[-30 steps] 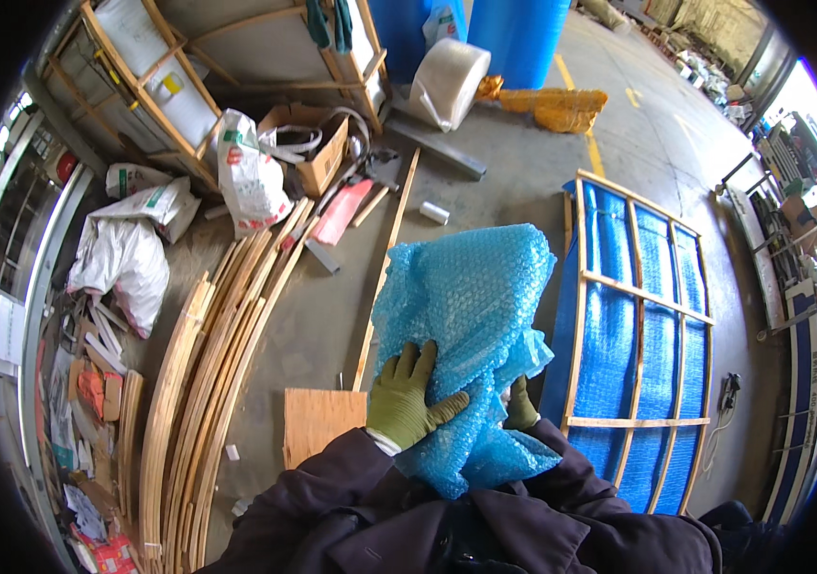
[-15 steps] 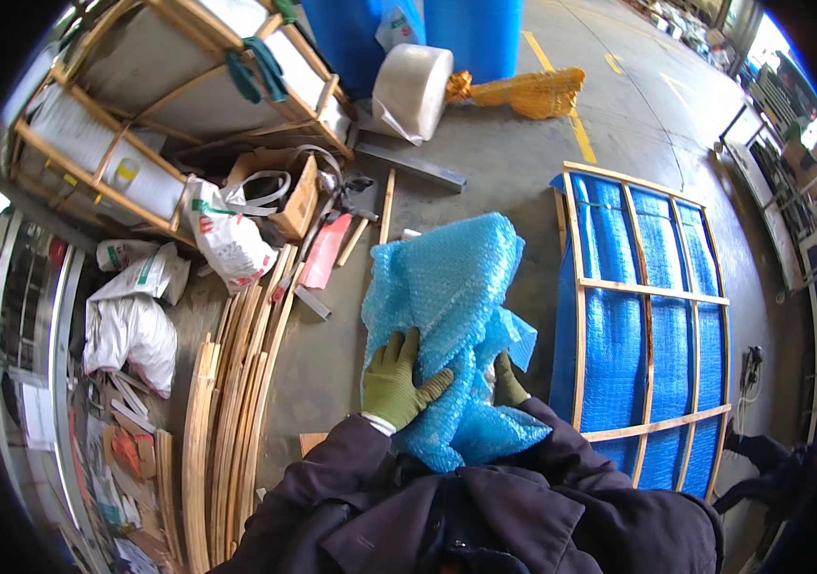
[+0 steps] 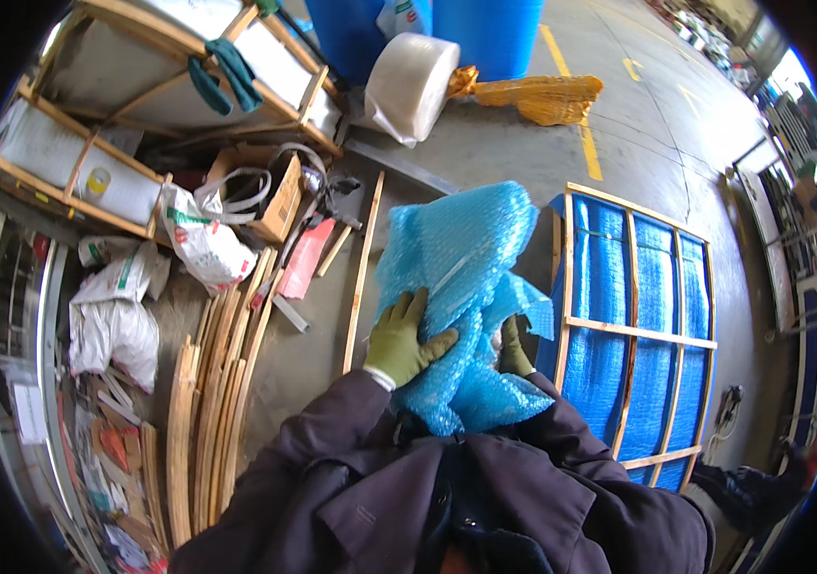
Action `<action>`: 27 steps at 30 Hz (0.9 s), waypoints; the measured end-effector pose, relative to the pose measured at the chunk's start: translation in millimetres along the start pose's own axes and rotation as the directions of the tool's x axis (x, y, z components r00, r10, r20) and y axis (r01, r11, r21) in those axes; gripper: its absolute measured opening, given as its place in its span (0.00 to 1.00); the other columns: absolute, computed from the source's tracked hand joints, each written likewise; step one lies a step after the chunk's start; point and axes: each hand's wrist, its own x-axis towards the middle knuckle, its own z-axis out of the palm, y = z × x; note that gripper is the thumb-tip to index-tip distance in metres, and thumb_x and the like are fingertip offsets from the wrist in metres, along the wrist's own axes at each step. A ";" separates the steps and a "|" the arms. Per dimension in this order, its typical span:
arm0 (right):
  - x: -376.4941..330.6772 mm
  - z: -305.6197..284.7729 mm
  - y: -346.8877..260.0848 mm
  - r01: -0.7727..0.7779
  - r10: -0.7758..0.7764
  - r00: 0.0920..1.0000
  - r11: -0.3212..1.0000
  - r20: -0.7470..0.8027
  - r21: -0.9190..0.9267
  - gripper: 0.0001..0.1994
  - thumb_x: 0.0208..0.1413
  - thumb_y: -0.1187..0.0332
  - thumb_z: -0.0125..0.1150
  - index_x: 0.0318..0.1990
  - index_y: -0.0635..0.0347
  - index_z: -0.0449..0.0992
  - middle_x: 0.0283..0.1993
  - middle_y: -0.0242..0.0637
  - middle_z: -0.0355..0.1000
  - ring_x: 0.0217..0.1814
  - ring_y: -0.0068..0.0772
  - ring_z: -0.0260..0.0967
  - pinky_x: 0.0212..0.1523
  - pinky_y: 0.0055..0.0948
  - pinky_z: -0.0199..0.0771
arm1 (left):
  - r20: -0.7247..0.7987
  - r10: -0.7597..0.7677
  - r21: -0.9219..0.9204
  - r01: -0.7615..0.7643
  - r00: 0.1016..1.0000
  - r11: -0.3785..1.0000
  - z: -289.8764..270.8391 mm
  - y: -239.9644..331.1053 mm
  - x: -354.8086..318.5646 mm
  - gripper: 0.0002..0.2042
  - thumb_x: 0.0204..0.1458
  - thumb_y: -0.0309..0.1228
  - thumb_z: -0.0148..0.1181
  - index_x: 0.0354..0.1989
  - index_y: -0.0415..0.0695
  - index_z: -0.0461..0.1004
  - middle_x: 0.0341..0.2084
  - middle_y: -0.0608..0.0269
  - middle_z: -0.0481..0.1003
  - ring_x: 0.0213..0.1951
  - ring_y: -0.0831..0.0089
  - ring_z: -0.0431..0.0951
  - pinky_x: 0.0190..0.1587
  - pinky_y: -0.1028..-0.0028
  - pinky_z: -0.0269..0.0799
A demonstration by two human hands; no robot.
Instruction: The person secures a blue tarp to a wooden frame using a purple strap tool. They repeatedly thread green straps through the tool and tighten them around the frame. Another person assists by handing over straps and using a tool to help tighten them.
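A crumpled bundle of blue bubble wrap point(image 3: 461, 239) is held up in front of my chest between my two gloved hands. My left hand point(image 3: 407, 342), in an olive-green glove, presses its palm and fingers on the bundle's left side, with the thumb across the wrap. On the right side my right hand point(image 3: 516, 348) grips it from behind a loose flap, its fingertips partly hidden. Something pale shows between the folds near the right hand; I cannot make out what it is.
Wooden strips point(image 3: 215, 402) lie at left beside white sacks point(image 3: 117, 325). A wood-framed blue panel point(image 3: 600, 287) lies at right. Ahead are a bubble wrap roll point(image 3: 412, 88), an orange sack point(image 3: 552, 99), blue barrels point(image 3: 485, 38) and a crate point(image 3: 141, 105). Another person point(image 3: 762, 483) is at lower right.
The bubble wrap bundle and both hands sit slightly higher in the picture. My view has shifted a little, and more of the other person shows at lower right. My grip looks the same.
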 end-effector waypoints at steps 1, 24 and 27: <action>11.3 -10.3 8.0 0.014 -0.014 1.000 1.000 -0.013 -0.015 0.48 0.69 0.23 0.46 0.85 0.46 0.55 0.83 0.34 0.62 0.81 0.42 0.62 0.80 0.48 0.63 | -0.008 0.016 -0.016 -0.016 1.000 1.000 17.3 -12.6 3.3 0.54 0.58 0.72 0.62 0.81 0.40 0.61 0.73 0.30 0.66 0.70 0.30 0.69 0.74 0.44 0.65; 234.3 -192.3 84.0 -0.071 0.104 0.948 0.990 0.302 -0.118 0.36 0.68 0.27 0.57 0.65 0.47 0.78 0.56 0.30 0.81 0.53 0.32 0.80 0.55 0.37 0.83 | -0.047 -0.219 -0.649 0.136 0.975 0.748 274.6 -201.8 99.5 0.58 0.55 0.68 0.72 0.83 0.39 0.55 0.77 0.36 0.65 0.76 0.45 0.67 0.77 0.55 0.64; 249.5 -161.3 77.5 -0.203 0.259 0.915 0.958 0.311 -0.201 0.34 0.66 0.28 0.61 0.60 0.48 0.81 0.54 0.32 0.82 0.53 0.35 0.80 0.58 0.39 0.83 | -0.197 -0.323 -0.642 0.127 0.926 0.756 279.0 -211.6 75.2 0.59 0.56 0.71 0.67 0.85 0.41 0.53 0.75 0.37 0.67 0.75 0.48 0.69 0.76 0.56 0.65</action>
